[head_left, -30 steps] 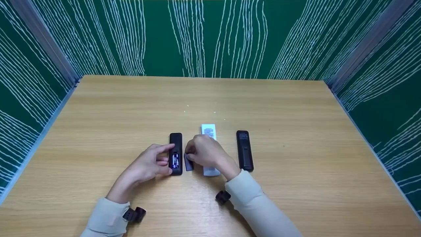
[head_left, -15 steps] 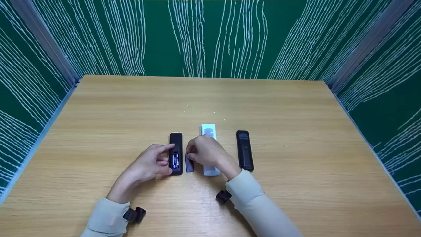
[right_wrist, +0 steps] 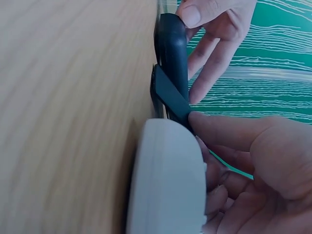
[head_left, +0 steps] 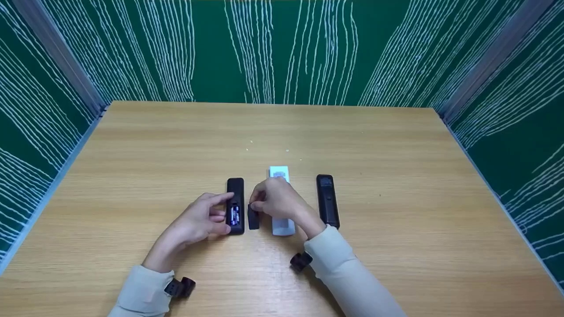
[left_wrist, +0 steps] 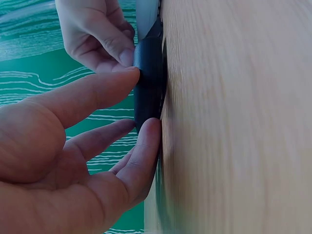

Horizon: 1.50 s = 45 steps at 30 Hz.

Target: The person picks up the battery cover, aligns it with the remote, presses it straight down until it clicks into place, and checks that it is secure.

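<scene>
In the head view a black remote control lies back up, its battery bay uncovered and batteries showing inside. My left hand holds this remote from its left side, thumb near the lower end and index finger on the back. Just right of it, my right hand pinches the upper end of the dark battery cover, which tilts in the right wrist view and stands apart from the bay. Under my right hand lies a white remote control, partly hidden.
A second black remote control lies back up to the right, near the right forearm. Small pale specks dot the wooden table farther back. Green walls with white lines enclose the table.
The right hand has shifted slightly up and right, and the battery cover in it has turned a little. My left hand and the remote control under it have stayed put.
</scene>
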Each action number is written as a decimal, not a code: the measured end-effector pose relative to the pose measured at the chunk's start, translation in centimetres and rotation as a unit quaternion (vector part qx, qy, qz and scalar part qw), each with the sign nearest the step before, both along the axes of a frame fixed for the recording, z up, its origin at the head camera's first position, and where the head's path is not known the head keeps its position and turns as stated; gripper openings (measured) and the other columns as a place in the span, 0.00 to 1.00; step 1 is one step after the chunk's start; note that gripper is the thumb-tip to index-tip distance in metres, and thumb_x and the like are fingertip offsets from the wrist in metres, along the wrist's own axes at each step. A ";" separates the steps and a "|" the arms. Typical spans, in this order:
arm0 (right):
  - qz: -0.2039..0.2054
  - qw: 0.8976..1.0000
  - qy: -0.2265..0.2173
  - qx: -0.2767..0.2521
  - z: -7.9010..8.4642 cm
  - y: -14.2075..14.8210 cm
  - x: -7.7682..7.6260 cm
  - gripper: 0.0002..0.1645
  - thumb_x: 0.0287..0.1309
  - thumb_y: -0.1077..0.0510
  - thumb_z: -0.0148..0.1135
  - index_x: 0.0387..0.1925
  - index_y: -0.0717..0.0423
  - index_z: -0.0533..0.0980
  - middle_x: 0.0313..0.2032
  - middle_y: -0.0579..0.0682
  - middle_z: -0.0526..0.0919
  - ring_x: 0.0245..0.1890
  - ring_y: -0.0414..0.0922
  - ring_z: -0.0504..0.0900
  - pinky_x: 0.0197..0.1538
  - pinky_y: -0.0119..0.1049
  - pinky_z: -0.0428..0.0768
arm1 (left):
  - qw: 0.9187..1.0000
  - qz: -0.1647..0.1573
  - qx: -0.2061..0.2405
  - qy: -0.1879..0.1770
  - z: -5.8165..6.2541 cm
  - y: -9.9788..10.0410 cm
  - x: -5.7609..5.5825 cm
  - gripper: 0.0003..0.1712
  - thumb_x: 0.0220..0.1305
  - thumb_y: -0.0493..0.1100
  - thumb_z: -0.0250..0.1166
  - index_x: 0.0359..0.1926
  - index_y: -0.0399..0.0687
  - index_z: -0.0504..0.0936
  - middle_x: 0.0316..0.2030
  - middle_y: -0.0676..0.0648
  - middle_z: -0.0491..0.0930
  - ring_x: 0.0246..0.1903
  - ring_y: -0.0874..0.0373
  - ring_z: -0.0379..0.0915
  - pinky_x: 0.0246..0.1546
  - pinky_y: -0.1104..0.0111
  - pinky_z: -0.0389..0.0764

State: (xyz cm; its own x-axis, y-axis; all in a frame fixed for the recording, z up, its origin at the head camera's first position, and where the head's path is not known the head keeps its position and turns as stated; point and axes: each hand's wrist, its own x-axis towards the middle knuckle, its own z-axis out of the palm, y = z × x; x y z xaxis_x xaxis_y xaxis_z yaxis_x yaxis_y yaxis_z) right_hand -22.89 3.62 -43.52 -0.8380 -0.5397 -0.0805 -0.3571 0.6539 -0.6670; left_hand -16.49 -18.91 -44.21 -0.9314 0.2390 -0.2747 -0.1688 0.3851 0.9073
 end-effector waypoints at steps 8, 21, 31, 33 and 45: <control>-0.003 0.999 -0.018 -0.029 0.2 0.3 -0.1 0.04 0.66 0.63 0.73 0.35 0.55 0.90 0.29 0.44 0.88 0.27 0.41 0.85 0.29 0.30 0.79 | 1.000 -0.002 0.000 0.002 -0.1 0.0 -0.1 0.53 0.53 0.19 0.73 0.79 0.40 0.66 0.68 0.33 0.64 0.65 0.38 0.73 0.67 0.55 0.81; -0.017 0.998 -0.012 -0.055 0.7 0.6 -0.2 0.04 0.66 0.61 0.73 0.34 0.51 0.90 0.30 0.42 0.89 0.26 0.38 0.79 0.29 0.31 0.77 | 1.000 0.008 0.010 -0.003 -0.4 0.1 -0.1 0.52 0.53 0.17 0.71 0.79 0.38 0.66 0.66 0.33 0.64 0.63 0.39 0.74 0.66 0.60 0.81; -0.028 0.995 0.008 -0.093 0.5 0.3 -0.3 0.06 0.67 0.61 0.71 0.33 0.49 0.89 0.30 0.39 0.88 0.24 0.36 0.75 0.25 0.29 0.73 | 1.000 0.001 0.005 -0.002 -0.3 0.0 -0.1 0.53 0.52 0.18 0.72 0.79 0.38 0.65 0.67 0.33 0.64 0.65 0.39 0.74 0.68 0.58 0.80; -0.029 0.994 0.012 -0.101 0.5 0.3 -0.3 0.06 0.67 0.60 0.71 0.33 0.48 0.89 0.30 0.39 0.87 0.23 0.36 0.74 0.25 0.29 0.72 | 1.000 -0.001 0.004 0.000 -0.3 0.0 -0.1 0.53 0.53 0.18 0.72 0.79 0.38 0.65 0.67 0.33 0.64 0.65 0.39 0.74 0.68 0.57 0.80; -0.029 0.992 0.039 -0.115 0.7 -0.8 0.2 0.06 0.67 0.59 0.71 0.33 0.49 0.89 0.32 0.39 0.89 0.25 0.37 0.74 0.28 0.29 0.72 | 1.000 -0.012 -0.011 0.010 0.0 -0.1 0.0 0.52 0.54 0.21 0.73 0.80 0.38 0.65 0.67 0.33 0.65 0.65 0.37 0.73 0.66 0.56 0.82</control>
